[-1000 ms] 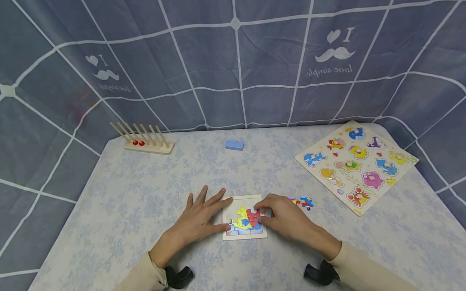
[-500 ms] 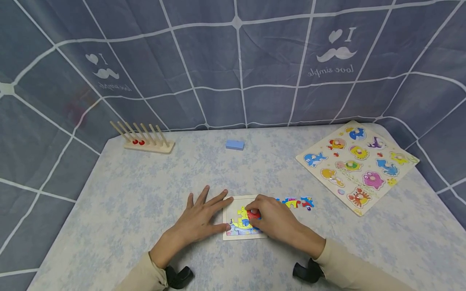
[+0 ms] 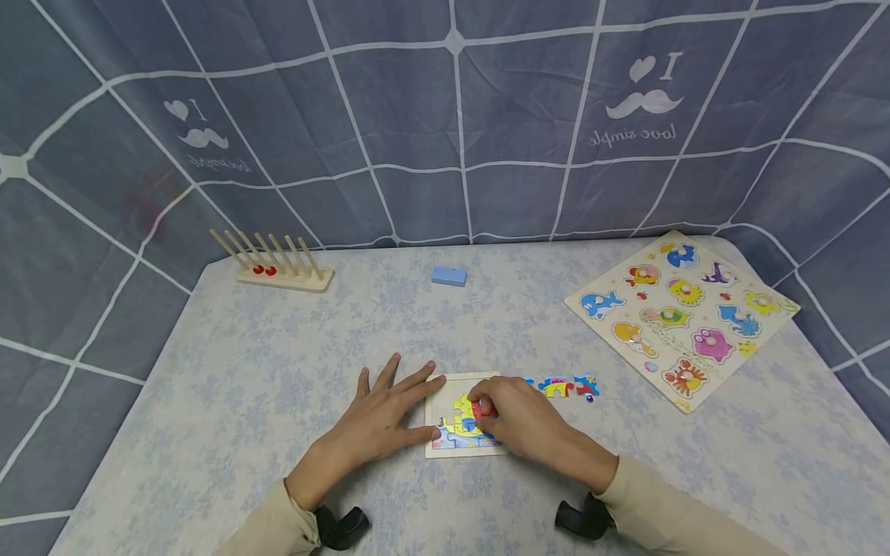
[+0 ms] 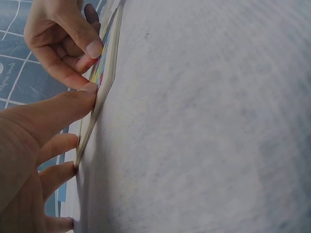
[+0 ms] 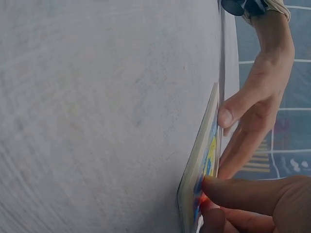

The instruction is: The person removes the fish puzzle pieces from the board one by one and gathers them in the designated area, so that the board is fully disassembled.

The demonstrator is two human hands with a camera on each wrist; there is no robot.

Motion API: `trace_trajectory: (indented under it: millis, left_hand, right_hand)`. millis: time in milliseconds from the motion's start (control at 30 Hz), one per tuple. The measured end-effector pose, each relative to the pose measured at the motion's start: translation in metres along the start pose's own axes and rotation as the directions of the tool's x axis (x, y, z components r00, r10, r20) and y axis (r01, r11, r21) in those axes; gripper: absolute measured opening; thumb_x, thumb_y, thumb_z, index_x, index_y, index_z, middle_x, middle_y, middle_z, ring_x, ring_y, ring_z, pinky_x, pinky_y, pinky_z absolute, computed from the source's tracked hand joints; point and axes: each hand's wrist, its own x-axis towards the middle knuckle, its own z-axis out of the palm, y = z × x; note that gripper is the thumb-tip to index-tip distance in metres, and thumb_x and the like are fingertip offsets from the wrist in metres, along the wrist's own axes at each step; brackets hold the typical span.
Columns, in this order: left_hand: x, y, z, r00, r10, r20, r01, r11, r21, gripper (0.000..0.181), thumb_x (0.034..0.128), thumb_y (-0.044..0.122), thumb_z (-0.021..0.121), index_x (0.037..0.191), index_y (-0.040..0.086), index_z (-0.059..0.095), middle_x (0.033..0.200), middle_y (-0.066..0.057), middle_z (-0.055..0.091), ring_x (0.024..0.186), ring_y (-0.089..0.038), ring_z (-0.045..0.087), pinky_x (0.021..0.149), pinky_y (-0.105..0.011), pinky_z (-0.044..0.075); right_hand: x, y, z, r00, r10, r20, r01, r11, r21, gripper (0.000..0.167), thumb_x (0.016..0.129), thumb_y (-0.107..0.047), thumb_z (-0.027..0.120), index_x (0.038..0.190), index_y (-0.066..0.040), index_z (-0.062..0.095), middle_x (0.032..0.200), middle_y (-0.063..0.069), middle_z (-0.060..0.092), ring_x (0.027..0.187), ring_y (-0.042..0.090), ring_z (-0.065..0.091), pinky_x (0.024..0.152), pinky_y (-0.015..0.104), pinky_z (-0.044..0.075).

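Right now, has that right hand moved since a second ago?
Yes: the right hand has moved left over the wooden puzzle frame, closer to the left hand.

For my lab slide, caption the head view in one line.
The left hand touches a puzzle tray, the right hand its red part; loose pieces lie to the tray's right.

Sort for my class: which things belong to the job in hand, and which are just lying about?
In the job:
small puzzle tray, partly filled
left hand, on its left rim
right hand, fingers at a red piece
loose pieces nearby, probably its own

Lying about:
peg stand with two red beads
blue block
sea-animal board
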Motion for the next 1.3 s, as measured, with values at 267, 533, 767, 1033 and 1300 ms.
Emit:
trace_trajectory:
  millis: [267,533,767,1033,1300]
  left_hand:
    - [-0.0001,0.0,0.0001,1.0,0.005,-0.002,-0.005,1.0,-0.002,0.071,0.0877,0.055,0.066,0.149,0.026,0.046,0.158,0.002,0.033,0.146,-0.046,0.01,0.102,-0.079,0.005]
    - [0.0001,0.0,-0.0006,1.0,0.0,0.001,0.0,1.0,0.0,0.071,0.0876,0.055,0.066,0.149,0.026,0.045,0.158,0.003,0.033,0.146,-0.046,0.01,0.103,-0.079,0.005]
    - [-0.0004,-0.0008,-0.0003,1.0,0.007,0.004,-0.007,1.0,-0.002,0.071,0.0883,0.056,0.065,0.15,0.026,0.045,0.158,0.003,0.032,0.146,-0.046,0.009,0.102,-0.079,0.005]
    - [-0.0006,-0.0014,-0.0003,1.0,0.013,0.006,-0.013,1.0,0.0,0.071,0.0889,0.056,0.064,0.15,0.026,0.044,0.159,0.002,0.032,0.147,-0.046,0.009,0.103,-0.079,0.004]
    - [-0.001,-0.0013,-0.0001,1.0,0.004,0.013,-0.004,1.0,0.001,0.071,0.0892,0.057,0.063,0.15,0.027,0.044,0.159,0.003,0.031,0.147,-0.044,0.008,0.103,-0.079,0.004]
  right_hand:
    - [-0.0001,-0.0031,-0.0012,1.0,-0.008,0.002,0.008,1.0,-0.007,0.018,0.079,-0.002,0.078,0.095,-0.009,0.073,0.07,-0.01,0.052,0.064,0.007,0.047,0.054,0.023,0.039]
    - [-0.0001,-0.0034,0.0003,0.999,0.039,-0.021,-0.039,0.999,0.013,0.022,0.078,-0.003,0.08,0.094,-0.009,0.067,0.07,-0.01,0.054,0.062,0.007,0.047,0.054,0.023,0.04]
    - [-0.0024,-0.0023,-0.0013,0.999,0.048,-0.021,-0.048,0.998,0.035,0.024,0.077,-0.01,0.082,0.091,-0.014,0.063,0.072,-0.013,0.055,0.061,0.005,0.048,0.055,0.024,0.04]
    - [-0.0037,0.0016,-0.002,0.999,-0.036,-0.004,0.036,0.977,0.211,0.017,0.083,-0.011,0.079,0.082,-0.018,0.064,0.067,-0.013,0.059,0.058,0.003,0.052,0.055,0.023,0.044]
    - [-0.0028,0.0043,-0.0001,0.997,-0.056,0.044,0.037,0.938,0.345,0.009,0.087,-0.006,0.073,0.094,-0.011,0.073,0.077,-0.009,0.073,0.062,0.004,0.063,0.064,0.023,0.049]
